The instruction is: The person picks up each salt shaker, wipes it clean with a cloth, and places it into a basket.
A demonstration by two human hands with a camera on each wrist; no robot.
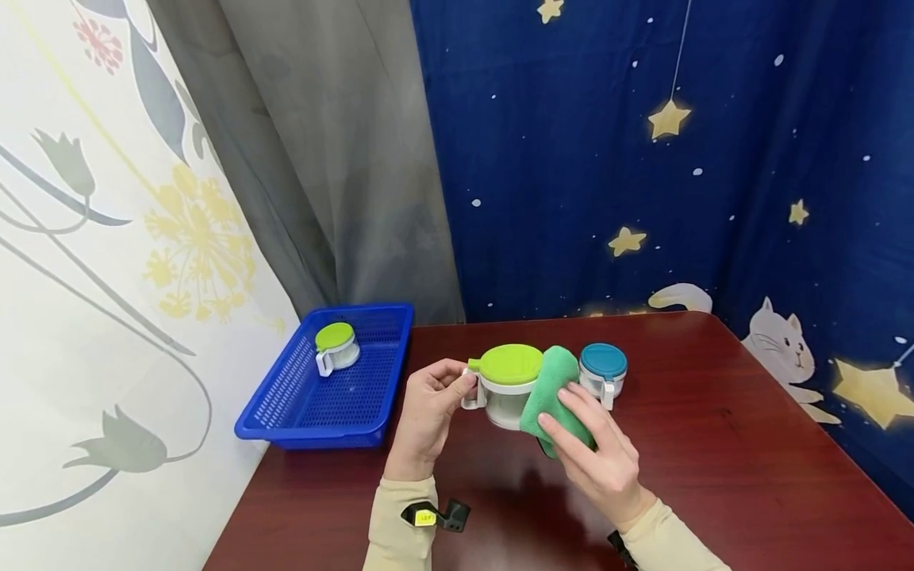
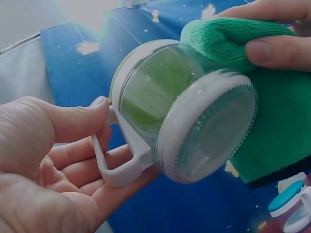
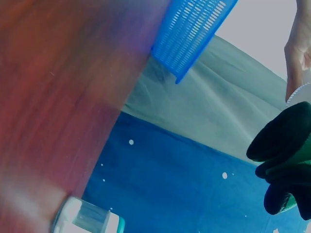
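Observation:
My left hand [image 1: 430, 408] holds a glass jar with a lime-green lid [image 1: 511, 365] by its white handle [image 2: 124, 160], raised above the table. In the left wrist view the jar [image 2: 160, 92] is tilted, its round base towards the camera, with white grains or residue inside. A folded green cloth [image 1: 553, 400] is gripped in my right hand [image 1: 601, 452] and lies against the jar's side. The right wrist view shows the cloth [image 3: 286, 150] dark at the right edge. Behind the cloth stands a similar jar with a teal lid [image 1: 603, 369] on the table.
A blue perforated basket [image 1: 364, 396] sits at the table's left, with another lime-lidded jar [image 1: 337, 346] inside. The dark red wooden table [image 1: 714, 444] extends right of my hands. Grey and blue starry curtains [image 1: 571, 159] hang behind it.

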